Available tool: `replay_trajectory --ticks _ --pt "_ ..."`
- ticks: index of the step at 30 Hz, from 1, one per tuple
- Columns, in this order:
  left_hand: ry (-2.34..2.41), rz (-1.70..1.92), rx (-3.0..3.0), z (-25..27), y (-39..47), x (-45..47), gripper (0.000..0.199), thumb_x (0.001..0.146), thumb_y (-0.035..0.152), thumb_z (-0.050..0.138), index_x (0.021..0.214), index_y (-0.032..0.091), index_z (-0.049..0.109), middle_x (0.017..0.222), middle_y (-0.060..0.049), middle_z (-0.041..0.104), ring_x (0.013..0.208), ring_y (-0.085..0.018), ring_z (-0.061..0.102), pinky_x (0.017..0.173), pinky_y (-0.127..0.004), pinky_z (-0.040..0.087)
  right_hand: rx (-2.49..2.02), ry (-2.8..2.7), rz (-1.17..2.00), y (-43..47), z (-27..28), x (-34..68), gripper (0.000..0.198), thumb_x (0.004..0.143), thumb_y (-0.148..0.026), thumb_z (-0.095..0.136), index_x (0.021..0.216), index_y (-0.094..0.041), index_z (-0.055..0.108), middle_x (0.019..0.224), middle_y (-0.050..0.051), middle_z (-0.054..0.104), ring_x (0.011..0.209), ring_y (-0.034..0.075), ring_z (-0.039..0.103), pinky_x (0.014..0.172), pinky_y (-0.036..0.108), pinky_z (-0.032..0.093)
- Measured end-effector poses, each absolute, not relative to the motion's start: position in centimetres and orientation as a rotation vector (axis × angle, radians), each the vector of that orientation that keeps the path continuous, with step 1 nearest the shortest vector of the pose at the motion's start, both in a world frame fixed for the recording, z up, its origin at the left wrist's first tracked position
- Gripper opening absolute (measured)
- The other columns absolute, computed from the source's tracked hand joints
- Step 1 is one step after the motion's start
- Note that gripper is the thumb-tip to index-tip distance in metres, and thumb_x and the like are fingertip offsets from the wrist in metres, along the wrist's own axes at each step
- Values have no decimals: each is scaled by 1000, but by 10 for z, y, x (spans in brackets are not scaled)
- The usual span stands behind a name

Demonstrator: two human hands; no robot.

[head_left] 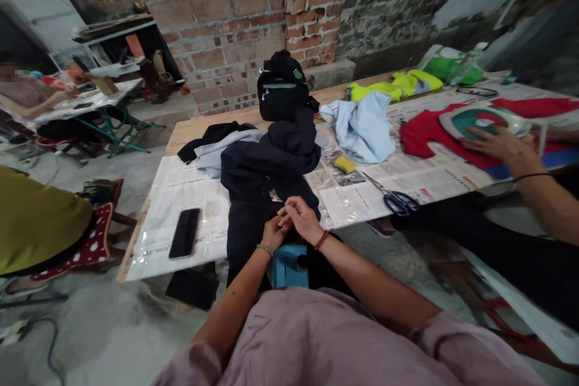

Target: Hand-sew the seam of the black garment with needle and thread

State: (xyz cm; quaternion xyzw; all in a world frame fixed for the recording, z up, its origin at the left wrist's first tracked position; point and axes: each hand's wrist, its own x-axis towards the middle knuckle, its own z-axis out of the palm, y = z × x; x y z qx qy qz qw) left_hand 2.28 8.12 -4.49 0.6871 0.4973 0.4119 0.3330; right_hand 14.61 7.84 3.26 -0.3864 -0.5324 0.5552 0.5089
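Note:
A dark navy garment (271, 163) lies bunched on the table and hangs over its front edge. At that edge my left hand (274, 234) and my right hand (302, 220) meet over the cloth, fingertips together. Both are closed in a pinch; whatever sits between the fingers is too small to make out. Just beyond them a small pale label (274, 195) shows on the fabric. Below my hands, near my lap, is a blue plastic container (289, 268). A black phone (185, 233) lies to the left of the garment.
Scissors (398, 200), a yellow sponge (344, 164) and a light blue garment (364, 126) lie to the right on the newspaper-covered table (154, 205). A black backpack (284, 87) stands behind. At far right, a co-worker's hand (502, 145) holds an iron (473, 122) on red cloth (420, 132).

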Motion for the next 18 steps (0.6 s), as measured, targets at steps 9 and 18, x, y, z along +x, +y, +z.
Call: replay_trajectory --ticks 9,18 --pt "1365 1026 1853 -34 79 27 11 72 18 55 75 16 64 73 -2 61 68 -12 55 66 -23 44 -608 -594 1767 90 34 161 16 71 -20 60 83 -19 51 70 -2 62 79 15 63 79 35 50" --pt "1331 1041 1915 -36 78 26 13 75 21 53 75 16 65 72 -2 61 69 -12 56 65 -22 44 -617 -2290 471 102 32 201 22 80 -12 39 89 -19 58 91 5 64 102 16 54 102 46 27"
